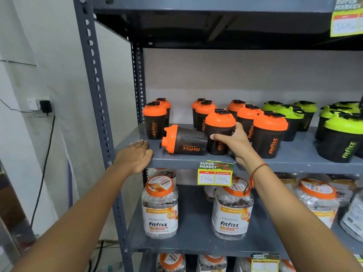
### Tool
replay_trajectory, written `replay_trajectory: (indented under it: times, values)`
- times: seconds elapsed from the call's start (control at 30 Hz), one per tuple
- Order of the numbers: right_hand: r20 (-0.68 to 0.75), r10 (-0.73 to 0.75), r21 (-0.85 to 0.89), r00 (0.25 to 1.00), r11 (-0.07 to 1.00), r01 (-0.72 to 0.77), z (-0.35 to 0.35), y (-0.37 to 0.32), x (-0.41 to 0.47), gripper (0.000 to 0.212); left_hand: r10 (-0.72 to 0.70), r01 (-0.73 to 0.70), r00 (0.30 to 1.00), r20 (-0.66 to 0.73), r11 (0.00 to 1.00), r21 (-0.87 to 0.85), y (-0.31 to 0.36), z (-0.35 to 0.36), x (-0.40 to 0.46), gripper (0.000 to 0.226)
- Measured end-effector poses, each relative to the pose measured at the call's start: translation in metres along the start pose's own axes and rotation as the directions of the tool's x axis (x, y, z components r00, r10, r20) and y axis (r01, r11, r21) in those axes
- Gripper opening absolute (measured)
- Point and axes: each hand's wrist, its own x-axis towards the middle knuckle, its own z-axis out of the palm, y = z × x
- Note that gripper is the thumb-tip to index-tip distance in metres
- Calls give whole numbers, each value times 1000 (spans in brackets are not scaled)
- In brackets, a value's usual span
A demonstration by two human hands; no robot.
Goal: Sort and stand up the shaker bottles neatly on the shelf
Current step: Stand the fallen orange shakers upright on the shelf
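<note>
Shaker bottles with orange lids and dark smoky bodies fill the left part of the grey metal shelf [294, 158], and green-lidded shakers [342, 138] stand grouped at its right end. 1 toppled shaker bottle [183, 139] lies on its side near the front edge, its orange lid pointing left and its base touching or just beside the upright shaker bottle [220, 131] that the right hand [232, 143] grips. That hand's fingers curl round the dark body below the lid, thumb across the front. The left hand [135, 155] lies flat on the front left corner of the shelf, fingers straight and close together, holding nothing, just beside the toppled bottle's lid.

These look like empty plastic cups: probably light, stiff enough not to give under a firm grip, and smooth, so a loose hold could slip. Being round, the toppled bottle would likely roll toward the edge if nudged. The best hold seems to be round the middle of the body, where a hand closes fully. The spout cap is a weak handle and might pop open. A light bottle tips easily, so its flat base should settle squarely before release. A price tag [215, 174] hangs from the shelf edge, and supplement jars [160, 208] stand on the shelf below.
</note>
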Motion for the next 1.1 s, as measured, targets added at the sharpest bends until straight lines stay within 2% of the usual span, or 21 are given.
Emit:
replay_trajectory:
  times: [0.17,0.3,0.37,0.47,0.53,0.57,0.63,0.77,0.87,0.97,1.1]
  values:
    - [-30,-12,-19,999,1000,11,3,1,-5,84,-3,3,1000,-4,1000,0,2,-2,-1,58]
    - [-40,-56,75,998,995,59,5,1,-13,93,3,-2,999,-36,1000,18,3,-4,-4,57]
    - [-144,-112,73,983,990,124,6,-6,-20,97,3,-2,999,-41,1000,24,3,-4,-5,56]
    - [-327,-339,-125,882,941,315,11,-24,-31,87,-2,3,999,-39,1000,25,4,-4,-6,56]
    - [-349,-524,-259,777,851,458,18,-40,-38,77,-7,8,999,-39,1000,24,4,-4,-6,56]
    - [-327,-596,-314,734,801,510,23,-48,-40,73,-10,11,999,-38,1000,24,4,-4,-6,56]
    - [-226,-677,-390,700,722,572,36,-63,-42,68,-15,16,999,-40,1000,25,5,-4,-8,56]
    - [89,-686,-479,722,607,635,65,-81,-39,65,-16,17,999,-40,1000,17,4,-6,-12,57]
    - [370,-524,-504,767,581,639,82,-85,-32,78,-14,15,1000,-27,1000,15,4,-8,-16,57]
    - [574,-297,-587,764,501,636,97,-88,-25,99,-14,14,1000,-28,1000,10,4,-10,-21,56]
    - [648,-78,-720,757,262,643,113,-92,-19,106,-14,14,1000,-27,1000,-2,3,-11,-27,57]
